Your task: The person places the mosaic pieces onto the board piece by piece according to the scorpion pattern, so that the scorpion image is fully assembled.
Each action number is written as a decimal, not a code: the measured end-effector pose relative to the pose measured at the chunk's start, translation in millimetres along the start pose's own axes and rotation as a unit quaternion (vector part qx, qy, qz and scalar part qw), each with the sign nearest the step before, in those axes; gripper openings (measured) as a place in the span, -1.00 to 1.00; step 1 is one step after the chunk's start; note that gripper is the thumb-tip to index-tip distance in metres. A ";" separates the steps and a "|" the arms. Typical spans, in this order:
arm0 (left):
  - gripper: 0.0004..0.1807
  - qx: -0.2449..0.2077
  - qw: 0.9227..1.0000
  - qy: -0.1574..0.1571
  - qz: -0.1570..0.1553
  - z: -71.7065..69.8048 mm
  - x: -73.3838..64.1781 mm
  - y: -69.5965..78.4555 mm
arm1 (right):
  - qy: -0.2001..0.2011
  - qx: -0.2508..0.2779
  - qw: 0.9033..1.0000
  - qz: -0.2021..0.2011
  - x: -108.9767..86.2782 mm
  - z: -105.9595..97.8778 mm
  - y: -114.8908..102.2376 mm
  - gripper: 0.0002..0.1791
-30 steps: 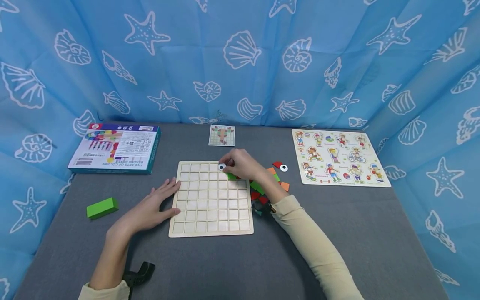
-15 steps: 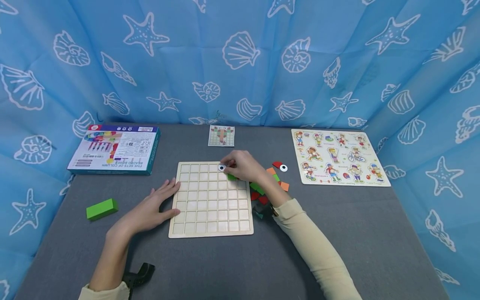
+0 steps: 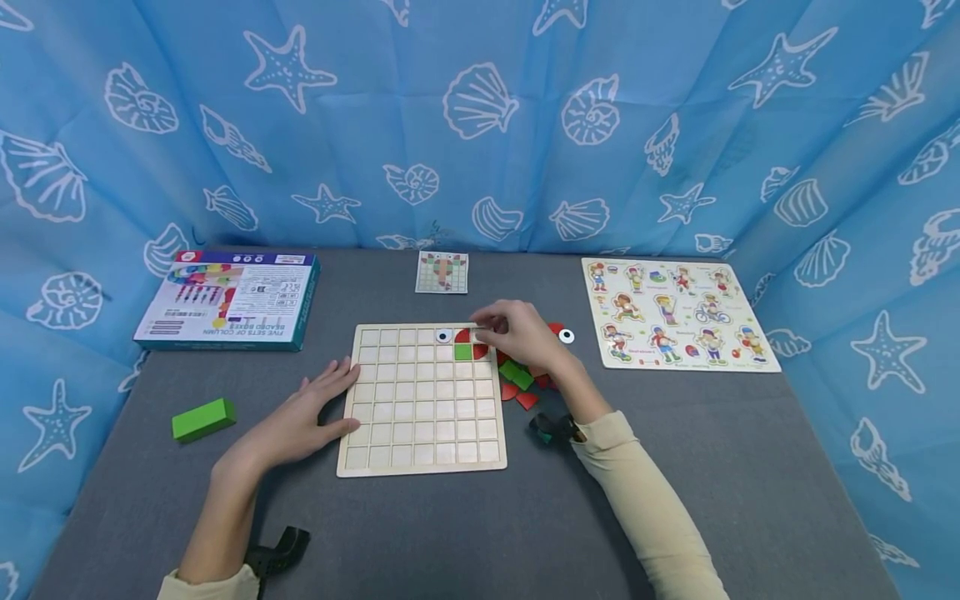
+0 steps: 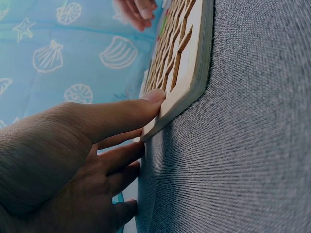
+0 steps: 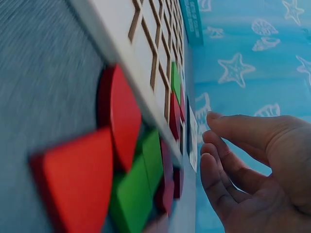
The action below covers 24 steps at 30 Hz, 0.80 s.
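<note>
A wooden grid board (image 3: 405, 410) lies in the middle of the table. My left hand (image 3: 303, 412) rests at its left edge, thumb and fingers spread apart; in the left wrist view the thumb (image 4: 154, 96) touches the board's rim. An eye tile (image 3: 444, 336) sits in a top-row square. Right of it are a red quarter-round tile (image 3: 462, 335) and, a row lower, a green square tile (image 3: 463, 352) with another red tile (image 3: 480, 352) alongside. Over the top right corner hovers my right hand (image 3: 517, 333), fingers loosely bent, nothing between them in the right wrist view (image 5: 257, 165).
Loose red and green tiles (image 3: 517, 375) lie along the board's right side, with another eye tile (image 3: 566, 336) beyond. A small pattern card (image 3: 442, 272) stands behind the board. A box (image 3: 225, 300) and a green block (image 3: 203, 420) lie left, a picture puzzle (image 3: 678, 315) right.
My right hand has let go of the eye tile in a top-row square and moved right. This uncovers the red and green tiles. The left hand has stayed in place.
</note>
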<state>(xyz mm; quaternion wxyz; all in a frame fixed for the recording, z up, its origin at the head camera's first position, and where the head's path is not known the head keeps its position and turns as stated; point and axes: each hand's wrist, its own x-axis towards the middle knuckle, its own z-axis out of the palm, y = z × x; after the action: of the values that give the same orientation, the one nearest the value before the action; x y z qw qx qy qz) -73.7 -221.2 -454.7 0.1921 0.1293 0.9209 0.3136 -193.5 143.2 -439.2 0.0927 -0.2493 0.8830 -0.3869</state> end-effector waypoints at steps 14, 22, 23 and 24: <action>-0.08 -0.003 1.000 0.000 0.003 0.2 -0.6 -0.2 | -0.009 -0.043 0.997 0.060 -29.4 -22.7 19.0 -0.79; -0.08 -0.003 1.000 0.001 0.005 0.6 -0.1 -2.6 | -0.031 -0.074 0.995 0.053 -33.9 -23.3 22.7 -0.75; -0.08 -0.003 1.000 0.001 0.004 0.7 0.0 -2.5 | -0.032 -0.074 0.995 0.054 -33.8 -23.3 22.7 -0.76; -0.08 -0.003 1.000 0.000 0.003 0.7 0.2 -2.5 | -0.034 -0.074 0.995 0.054 -33.7 -23.2 22.7 -0.77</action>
<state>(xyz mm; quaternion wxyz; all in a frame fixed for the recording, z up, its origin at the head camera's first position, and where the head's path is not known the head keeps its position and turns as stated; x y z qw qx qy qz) -73.8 -222.8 -456.8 0.1914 0.1315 0.9196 0.3169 -181.2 188.3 -440.9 0.1246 -0.2198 0.9177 -0.3064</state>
